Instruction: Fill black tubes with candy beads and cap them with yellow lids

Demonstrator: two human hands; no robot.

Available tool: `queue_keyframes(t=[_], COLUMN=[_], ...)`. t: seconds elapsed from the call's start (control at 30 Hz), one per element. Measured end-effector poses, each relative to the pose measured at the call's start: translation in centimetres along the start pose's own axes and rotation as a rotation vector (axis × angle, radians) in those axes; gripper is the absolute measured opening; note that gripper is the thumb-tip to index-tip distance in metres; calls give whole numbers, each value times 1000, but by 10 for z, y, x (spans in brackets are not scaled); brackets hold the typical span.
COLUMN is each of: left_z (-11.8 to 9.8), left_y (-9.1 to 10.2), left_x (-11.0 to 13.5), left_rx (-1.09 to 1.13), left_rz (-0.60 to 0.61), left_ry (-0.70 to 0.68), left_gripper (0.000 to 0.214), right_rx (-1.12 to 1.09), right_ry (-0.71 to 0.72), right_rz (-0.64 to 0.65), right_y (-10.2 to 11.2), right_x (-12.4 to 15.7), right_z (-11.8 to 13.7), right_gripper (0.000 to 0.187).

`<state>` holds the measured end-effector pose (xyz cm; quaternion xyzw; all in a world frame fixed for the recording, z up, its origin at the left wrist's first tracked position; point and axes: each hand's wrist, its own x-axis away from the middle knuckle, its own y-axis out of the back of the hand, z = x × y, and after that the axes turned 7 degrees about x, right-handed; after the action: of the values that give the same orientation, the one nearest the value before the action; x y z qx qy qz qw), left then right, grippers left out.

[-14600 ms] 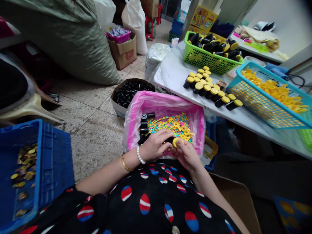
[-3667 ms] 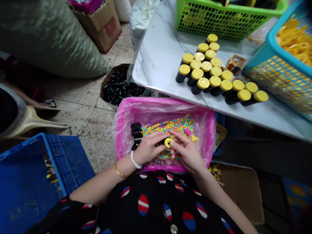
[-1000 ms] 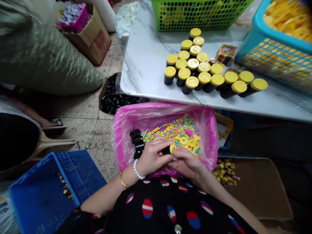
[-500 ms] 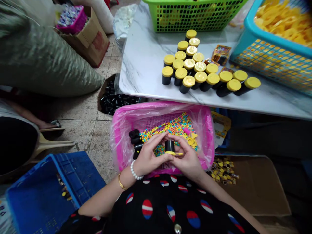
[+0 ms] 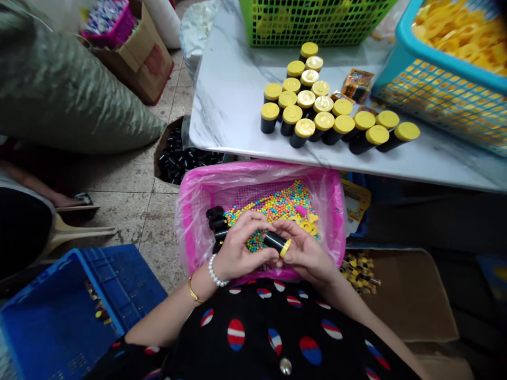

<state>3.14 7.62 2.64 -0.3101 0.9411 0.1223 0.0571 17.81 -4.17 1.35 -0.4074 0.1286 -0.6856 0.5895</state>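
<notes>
Over the pink basket (image 5: 198,211) my two hands hold a small black tube with a yellow cap (image 5: 277,244), lying tilted. My left hand (image 5: 237,248) curls round the tube's black end. My right hand (image 5: 303,250) pinches the capped end. Under them the basket holds small coloured candy beads (image 5: 277,200), loose yellow caps (image 5: 307,224) and a few empty black tubes (image 5: 216,221) at its left side.
A marble table (image 5: 233,89) carries several capped tubes (image 5: 317,113), a green basket (image 5: 312,24) and a teal basket of yellow caps (image 5: 447,79). A box of black tubes (image 5: 178,158) sits on the floor. A blue crate (image 5: 75,311) is at left, a cardboard box (image 5: 407,295) at right.
The tube stood upright between my hands half a second ago; now it lies tilted, cap toward my right hand. The view has shifted slightly.
</notes>
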Motion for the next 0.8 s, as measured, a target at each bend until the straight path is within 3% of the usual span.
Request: queue_keyframes(t=[0.13, 0.27, 0.4, 0.5, 0.7, 0.8], left_z=[-1, 1, 3, 2, -1, 1], left_y=[-6, -11, -12, -10, -17, -24], left_x=[-1, 3, 4, 3, 2, 3], left_rx=[99, 23, -42, -25, 62, 52], left_rz=[66, 87, 117, 137, 111, 96], left_ry=[3, -25, -161, -156, -158, -184], left_gripper=[33, 32, 34, 34, 30, 19], right_rx=[-176, -260, -238, -211, -217, -206], right_ry=[-74, -145, -175, -160, -122, -70], right_rz=[37, 47, 106, 129, 45, -15], right_y=[2, 7, 14, 16, -2, -12], right_x=[0, 0, -1, -1, 1, 0], right_z=[-8, -20, -26, -29, -29, -29], right_gripper=[40, 29, 37, 44, 46, 39])
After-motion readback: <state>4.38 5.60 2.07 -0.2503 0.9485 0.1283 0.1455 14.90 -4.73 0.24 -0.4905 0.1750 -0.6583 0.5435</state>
